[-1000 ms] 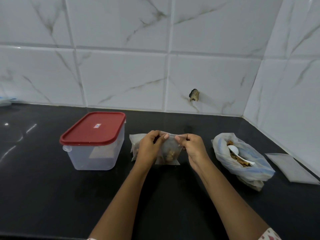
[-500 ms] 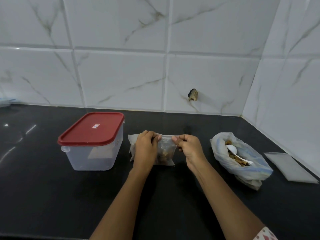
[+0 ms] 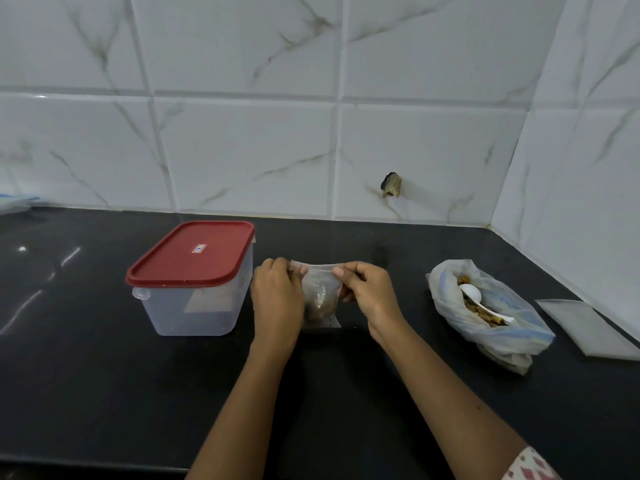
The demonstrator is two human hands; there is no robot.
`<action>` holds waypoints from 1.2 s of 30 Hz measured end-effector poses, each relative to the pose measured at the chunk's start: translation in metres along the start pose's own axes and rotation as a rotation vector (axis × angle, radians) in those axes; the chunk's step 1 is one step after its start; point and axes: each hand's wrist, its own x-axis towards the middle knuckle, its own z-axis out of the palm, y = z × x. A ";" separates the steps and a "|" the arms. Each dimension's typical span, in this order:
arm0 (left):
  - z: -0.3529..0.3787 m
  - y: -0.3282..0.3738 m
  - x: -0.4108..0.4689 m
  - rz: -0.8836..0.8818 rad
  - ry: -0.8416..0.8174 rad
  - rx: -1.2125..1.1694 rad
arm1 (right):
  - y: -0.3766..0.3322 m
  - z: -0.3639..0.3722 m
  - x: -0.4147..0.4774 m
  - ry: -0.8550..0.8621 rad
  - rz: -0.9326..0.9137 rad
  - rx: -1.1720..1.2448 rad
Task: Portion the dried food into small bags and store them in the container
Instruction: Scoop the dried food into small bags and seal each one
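Hands grip one item: the left hand and the right hand each pinch a top corner of the small bag, fingers curled, thumbs pointing inward along its upper edge.

1. Counter: black, glossy, set against a white marble-pattern tile wall.
2. Container: clear rectangular tub, just left of the left hand, closed by a red lid.
3. Bulk bag: crumpled pale plastic, open at the top, lying right of the hands and apart from them, with brown dried food showing inside.
4. Empty pouches: flat and translucent, at the far right near the wall.
5. Small bag: translucent, held upright at counter centre between the hands. Its top edge is stretched flat. Brown dried pieces fill the lower part (contact with the counter cannot be confirmed).
6. Spoon: white, resting in the bulk bag on the food.
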 end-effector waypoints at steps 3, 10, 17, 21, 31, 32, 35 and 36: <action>-0.001 -0.002 0.003 -0.025 0.005 0.102 | 0.002 0.008 0.003 -0.029 0.035 0.025; 0.003 -0.010 0.006 -0.106 -0.083 0.347 | 0.015 0.028 0.020 -0.064 0.177 0.028; 0.006 -0.010 0.008 -0.096 -0.040 0.440 | 0.020 0.036 0.027 -0.101 0.167 -0.013; 0.002 -0.002 0.006 -0.074 0.018 0.289 | 0.013 0.025 0.022 -0.063 0.147 -0.079; 0.043 0.086 -0.021 0.275 -0.005 0.048 | -0.044 -0.103 0.003 0.248 -0.061 -0.422; 0.055 0.108 -0.032 0.351 -0.071 0.041 | -0.048 -0.123 -0.001 0.283 -0.068 -0.449; 0.087 0.171 -0.060 0.584 -0.221 0.053 | -0.054 -0.178 -0.013 0.390 -0.055 -0.569; 0.097 0.190 -0.069 0.655 -0.257 0.109 | -0.053 -0.197 -0.018 0.429 -0.039 -0.608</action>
